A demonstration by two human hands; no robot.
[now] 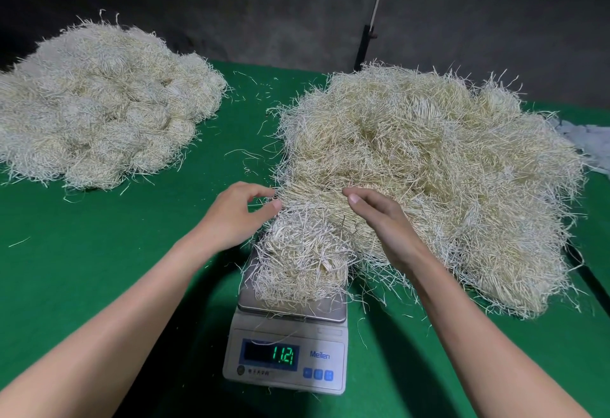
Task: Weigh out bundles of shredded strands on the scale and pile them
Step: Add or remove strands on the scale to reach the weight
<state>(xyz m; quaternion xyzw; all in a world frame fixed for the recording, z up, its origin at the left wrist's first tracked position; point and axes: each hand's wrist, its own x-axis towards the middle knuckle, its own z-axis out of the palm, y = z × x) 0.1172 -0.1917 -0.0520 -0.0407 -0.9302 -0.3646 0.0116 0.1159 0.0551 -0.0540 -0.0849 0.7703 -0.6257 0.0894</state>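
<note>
Where the bundle lies: the bundle of shredded strands sits on the pan of the scale, its far end touching the loose heap.
Display: 11.21 in green digits.
Left hand: at the bundle's far left edge, thumb and fingers curved and apart, tips touching strand ends.
Right hand: at the far right edge, thumb out, fingers buried in strands; whether it grips cannot be told.
Bundle pile: rounded bundles at the far left of the green table, well apart from the scale.
</note>
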